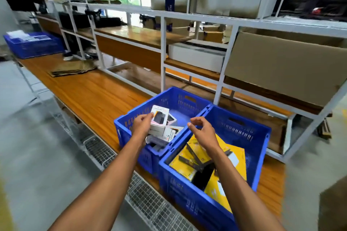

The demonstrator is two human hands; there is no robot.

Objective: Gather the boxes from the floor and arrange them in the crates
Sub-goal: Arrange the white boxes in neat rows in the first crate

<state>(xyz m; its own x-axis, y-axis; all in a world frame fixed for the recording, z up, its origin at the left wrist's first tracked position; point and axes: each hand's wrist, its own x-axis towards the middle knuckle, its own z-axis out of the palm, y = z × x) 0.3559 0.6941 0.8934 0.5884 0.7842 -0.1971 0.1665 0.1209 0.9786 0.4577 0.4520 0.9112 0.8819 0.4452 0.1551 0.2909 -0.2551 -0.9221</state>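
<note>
- Your left hand (141, 125) pinches a small white box (159, 119) printed with a dark device, held over the left blue crate (170, 99).
- That perforated plastic crate holds more white boxes (170, 133), lying tilted in a loose heap.
- Your right hand (201, 129) hovers above the right blue crate (244, 133), fingers loosely curled and holding nothing.
- The right crate holds flat yellow boxes (235, 153), some leaning on edge, plus a black one (203, 175).
- Both crates touch side by side on a glossy wooden bench (84, 92).
- A third blue crate (33, 45) sits far left; a large cardboard carton (281, 65) fills the white metal rack (163, 50).
</note>
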